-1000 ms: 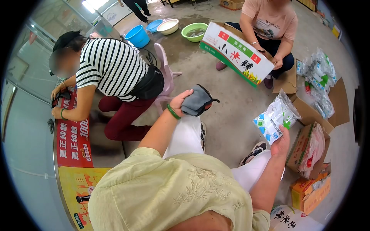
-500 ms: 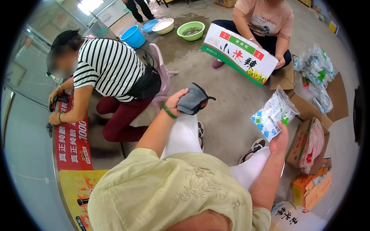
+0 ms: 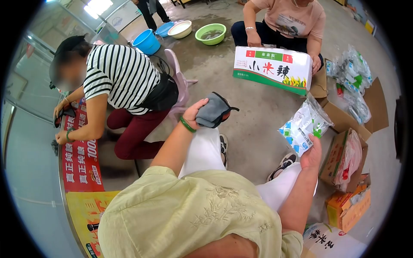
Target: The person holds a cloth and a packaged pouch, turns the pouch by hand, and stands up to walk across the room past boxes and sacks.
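Near twelve o'clock the left hand (image 3: 192,115) curls its fingers round a grey cloth (image 3: 211,112); at three, the right hand (image 3: 313,155) grips a printed bag (image 3: 301,124) by its lower right. The box (image 3: 273,71) toward one-thirty reads 小米辣, the red banner (image 3: 81,165) near nine "1000"; bare floor (image 3: 256,124) opens between cloth and bag.

In the left hand's grip (image 3: 192,115), the grey cloth (image 3: 211,112) hides most of that hand's fingers. The plastic packet (image 3: 302,129) hides the right hand's (image 3: 311,155) fingers; its contents are unclear. Beyond this grip, the top edge cuts off the head of the person in pink (image 3: 297,25). Far ahead of the left grip, a standing person (image 3: 148,17) is cropped too, and the green basin's (image 3: 210,39) contents are too small to tell.
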A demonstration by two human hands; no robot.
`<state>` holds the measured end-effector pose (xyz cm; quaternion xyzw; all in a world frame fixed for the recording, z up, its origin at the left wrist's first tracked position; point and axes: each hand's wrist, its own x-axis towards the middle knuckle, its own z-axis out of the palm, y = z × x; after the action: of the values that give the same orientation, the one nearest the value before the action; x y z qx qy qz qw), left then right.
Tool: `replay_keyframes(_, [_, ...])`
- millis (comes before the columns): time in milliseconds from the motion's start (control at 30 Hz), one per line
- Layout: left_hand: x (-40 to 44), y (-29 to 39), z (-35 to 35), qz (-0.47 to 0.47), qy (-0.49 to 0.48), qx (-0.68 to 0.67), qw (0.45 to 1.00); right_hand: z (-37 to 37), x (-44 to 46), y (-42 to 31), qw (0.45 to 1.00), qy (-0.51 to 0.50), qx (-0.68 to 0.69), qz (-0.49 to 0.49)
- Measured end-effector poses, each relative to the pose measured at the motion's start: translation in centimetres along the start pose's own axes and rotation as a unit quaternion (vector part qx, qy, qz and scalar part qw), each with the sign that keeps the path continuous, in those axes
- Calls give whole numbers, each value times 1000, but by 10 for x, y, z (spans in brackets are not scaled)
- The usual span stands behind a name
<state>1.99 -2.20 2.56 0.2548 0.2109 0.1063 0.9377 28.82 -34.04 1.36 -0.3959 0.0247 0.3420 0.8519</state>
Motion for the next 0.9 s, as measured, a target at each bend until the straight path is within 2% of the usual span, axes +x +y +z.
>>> replay_keyframes(900, [3,0,-4,1,25,4,1000,0,0,0,1000,3,-15,-7])
